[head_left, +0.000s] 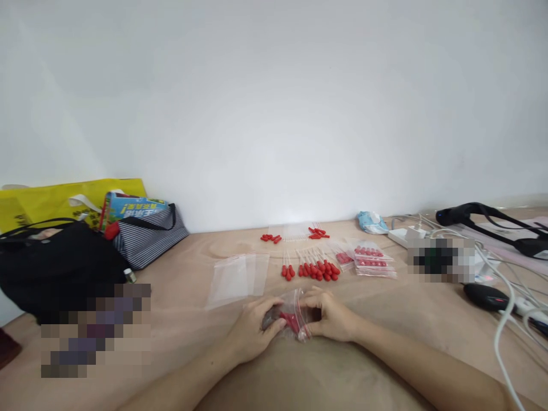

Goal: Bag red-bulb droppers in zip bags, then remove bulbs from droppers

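A small see-through zip bag (pixel 301 301) with red-ended sticks inside is between my two hands, low in the middle of the view. My left hand (pixel 257 331) pinches its left side, thumb over the red ends. On the right side of the bag my right hand (pixel 331 317) grips near the red-lined zip strip. Just beyond them lie loose sticks with red ends (pixel 319 269), thin pale shafts pointing away, and a smaller group of the same sticks (pixel 287 272). Flat zip bags (pixel 237 277) overlap at the left. Filled zip bags (pixel 374 262) are stacked at the right.
More red-ended sticks (pixel 270 238) lie near the wall. A striped bag (pixel 148 237) and a black bag (pixel 64 262) stand at left. At right are a blue-and-white packet (pixel 371 222), a power strip (pixel 400 237), white cables (pixel 499 337) and a black headset (pixel 475 214).
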`<state>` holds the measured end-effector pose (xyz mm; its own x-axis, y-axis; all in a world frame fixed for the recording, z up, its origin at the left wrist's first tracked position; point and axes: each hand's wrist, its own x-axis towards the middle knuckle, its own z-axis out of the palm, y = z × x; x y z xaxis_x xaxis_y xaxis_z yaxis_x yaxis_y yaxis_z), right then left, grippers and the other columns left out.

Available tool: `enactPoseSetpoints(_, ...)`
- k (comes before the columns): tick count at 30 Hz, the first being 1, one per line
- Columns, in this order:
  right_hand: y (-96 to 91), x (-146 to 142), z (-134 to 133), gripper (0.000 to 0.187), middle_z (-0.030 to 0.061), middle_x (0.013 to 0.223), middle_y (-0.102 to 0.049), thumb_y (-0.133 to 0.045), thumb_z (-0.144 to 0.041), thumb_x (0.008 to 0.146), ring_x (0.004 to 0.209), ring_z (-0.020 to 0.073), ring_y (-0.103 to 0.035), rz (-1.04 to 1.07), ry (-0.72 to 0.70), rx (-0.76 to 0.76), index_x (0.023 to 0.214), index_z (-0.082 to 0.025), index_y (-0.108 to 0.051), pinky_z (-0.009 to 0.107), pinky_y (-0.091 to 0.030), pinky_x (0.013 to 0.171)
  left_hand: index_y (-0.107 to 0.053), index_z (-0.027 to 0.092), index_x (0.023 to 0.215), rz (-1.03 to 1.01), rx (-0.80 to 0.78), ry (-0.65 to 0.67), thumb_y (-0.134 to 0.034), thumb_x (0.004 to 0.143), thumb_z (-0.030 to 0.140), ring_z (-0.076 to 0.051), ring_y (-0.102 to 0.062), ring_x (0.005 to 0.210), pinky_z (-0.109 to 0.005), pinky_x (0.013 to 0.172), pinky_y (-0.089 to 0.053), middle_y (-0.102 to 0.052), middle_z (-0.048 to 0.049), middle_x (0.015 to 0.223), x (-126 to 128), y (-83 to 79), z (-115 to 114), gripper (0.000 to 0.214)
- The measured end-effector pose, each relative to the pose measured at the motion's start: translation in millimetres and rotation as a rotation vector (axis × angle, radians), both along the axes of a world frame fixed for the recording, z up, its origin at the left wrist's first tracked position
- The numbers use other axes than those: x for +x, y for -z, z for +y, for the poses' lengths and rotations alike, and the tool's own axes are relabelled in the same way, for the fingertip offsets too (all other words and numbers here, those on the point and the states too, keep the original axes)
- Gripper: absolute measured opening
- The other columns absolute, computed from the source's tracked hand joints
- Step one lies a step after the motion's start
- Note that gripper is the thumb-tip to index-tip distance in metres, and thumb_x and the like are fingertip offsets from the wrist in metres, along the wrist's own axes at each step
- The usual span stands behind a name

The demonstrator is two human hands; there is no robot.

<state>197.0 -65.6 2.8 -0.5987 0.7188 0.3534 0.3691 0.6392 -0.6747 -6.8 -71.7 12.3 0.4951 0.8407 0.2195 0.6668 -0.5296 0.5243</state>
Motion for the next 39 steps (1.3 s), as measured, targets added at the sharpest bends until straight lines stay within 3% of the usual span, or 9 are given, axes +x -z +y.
enactPoseSetpoints(4, -2.9, -7.0, -0.8, 0.02, 0.0003, 0.085, -0.061, -0.073, -0.029, 0.056, 0.08, 0.0156, -0.053, 0.0, 0.056, -0.033, 0.071, -0.02, -0.065, 0.026, -0.038, 0.073, -0.056, 0.022, 0.1, 0.004, -0.007, 0.008, -0.051, 0.076, 0.028, -0.02, -0.058, 0.092, -0.033, 0.084, -0.043, -0.064, -0.0039, 0.101, -0.8, 0.4, -0.7, 0.026)
enactPoseSetpoints(11, -0.8, -7.2, -4.4, 0.016, -0.004, 0.064, -0.05, -0.059, -0.009, 0.058, 0.054, 0.008, -0.043, -0.005, 0.143, -0.071, 0.071, -0.016, -0.053, 0.018, -0.033, 0.048, -0.051, 0.023, 0.111, 0.01, -0.033, 0.07, -0.056, 0.074, 0.032, -0.021, -0.047, 0.112, -0.035, 0.096, -0.036, -0.053, -0.0056, 0.121, -7.9, -0.2, -0.4, 0.038)
enactPoseSetpoints(16, -1.7, -5.3, -4.8, 0.021, -0.0012, 0.076, -0.052, -0.067, -0.017, 0.057, 0.069, 0.0113, -0.046, -0.033, 0.08, 0.036, 0.073, -0.016, -0.053, 0.022, -0.036, 0.062, -0.049, 0.024, 0.114, 0.015, -0.043, 0.084, -0.055, 0.075, 0.031, -0.023, -0.04, 0.119, -0.04, 0.099, -0.032, -0.05, -0.0061, 0.125, -10.2, 2.3, 0.3, 0.04)
enactPoseSetpoints(18, -2.3, -5.6, -4.6, 0.022, -0.0028, 0.07, -0.051, -0.069, -0.021, 0.055, 0.065, 0.0099, -0.045, -0.043, 0.062, -0.045, 0.067, -0.016, -0.051, 0.02, -0.035, 0.058, -0.049, 0.025, 0.114, 0.016, -0.055, 0.085, -0.055, 0.075, 0.031, -0.023, -0.041, 0.118, -0.04, 0.099, -0.032, -0.05, -0.0059, 0.125, -9.6, 1.0, -0.2, 0.04)
enactPoseSetpoints(22, 0.6, -4.9, -2.4, 0.016, -0.0078, 0.055, -0.044, -0.058, -0.009, 0.058, 0.049, 0.005, -0.038, 0.04, 0.064, -0.249, 0.067, -0.017, -0.047, 0.016, -0.029, 0.045, -0.048, 0.025, 0.115, 0.041, -0.079, 0.08, -0.054, 0.075, 0.033, -0.022, -0.041, 0.118, -0.039, 0.099, -0.032, -0.048, -0.0063, 0.126, -8.0, -4.6, -2.1, 0.041)
enactPoseSetpoints(26, 6.4, 2.1, 6.0, 0.019, -0.0072, 0.059, -0.048, -0.056, -0.008, 0.058, 0.05, 0.0045, -0.042, 0.218, 0.095, -0.372, 0.073, -0.017, -0.048, 0.016, -0.032, 0.046, -0.046, 0.024, 0.112, 0.03, -0.107, 0.083, -0.055, 0.075, 0.032, -0.022, -0.039, 0.119, -0.038, 0.099, -0.031, -0.046, -0.0065, 0.127, -8.7, -6.4, -3.4, 0.039)
enactPoseSetpoints(31, 4.1, 21.2, 22.5, 0.028, -0.0058, 0.062, -0.056, -0.068, -0.021, 0.057, 0.052, 0.007, -0.052, 0.476, -0.003, -0.656, 0.073, -0.018, -0.045, 0.02, -0.04, 0.05, -0.045, 0.021, 0.089, -0.015, -0.105, 0.06, -0.058, 0.071, 0.028, -0.023, -0.045, 0.111, -0.036, 0.089, -0.038, -0.046, -0.0083, 0.125, -11.1, -3.2, -2.4, 0.023)
enactPoseSetpoints(39, -17.4, 57.0, 37.8, 0.028, -0.005, 0.058, -0.058, -0.073, -0.027, 0.056, 0.049, 0.0059, -0.051, 0.55, 0.044, -0.735, 0.071, -0.016, -0.052, 0.019, -0.039, 0.048, -0.054, 0.02, 0.076, -0.036, -0.133, 0.049, -0.061, 0.067, 0.03, -0.022, -0.048, 0.102, -0.035, 0.088, -0.037, -0.055, -0.0061, 0.105, -11.6, -1.9, 5.7, 0.016)
